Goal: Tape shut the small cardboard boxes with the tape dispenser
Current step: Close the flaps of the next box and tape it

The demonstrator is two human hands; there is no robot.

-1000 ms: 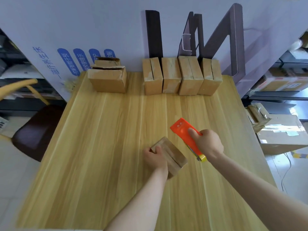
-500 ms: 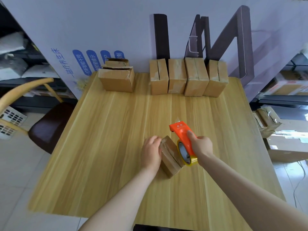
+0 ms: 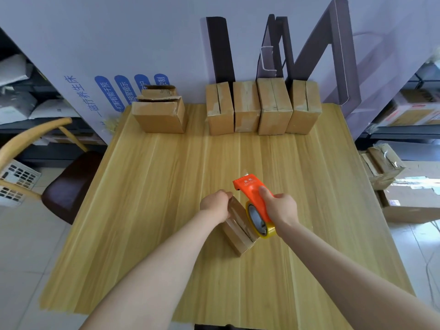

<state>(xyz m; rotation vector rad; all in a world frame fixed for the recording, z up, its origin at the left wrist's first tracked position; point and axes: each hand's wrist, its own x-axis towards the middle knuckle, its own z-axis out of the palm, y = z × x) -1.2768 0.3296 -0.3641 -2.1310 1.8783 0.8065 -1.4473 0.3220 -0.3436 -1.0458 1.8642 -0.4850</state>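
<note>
A small cardboard box (image 3: 238, 228) lies tilted on the wooden table (image 3: 147, 198), its seam facing up and to the right. My left hand (image 3: 216, 206) grips the box's far left end. My right hand (image 3: 279, 207) holds the orange tape dispenser (image 3: 252, 190) by its body, forefinger laid along the top. The yellowish tape roll (image 3: 260, 221) sits right against the box's upper right edge. The dispenser's cutting end points away from me, past the box.
Several small boxes (image 3: 262, 107) stand in a row at the table's far edge against a white board. A larger box with loose flaps (image 3: 160, 113) sits at the far left. A wooden chair (image 3: 42, 177) stands left of the table; cartons (image 3: 404, 186) lie on the floor to the right.
The right hand brought the dispenser leftwards and turned it, so the roll now lies against the box. The left hand shifted to the box's far end.
</note>
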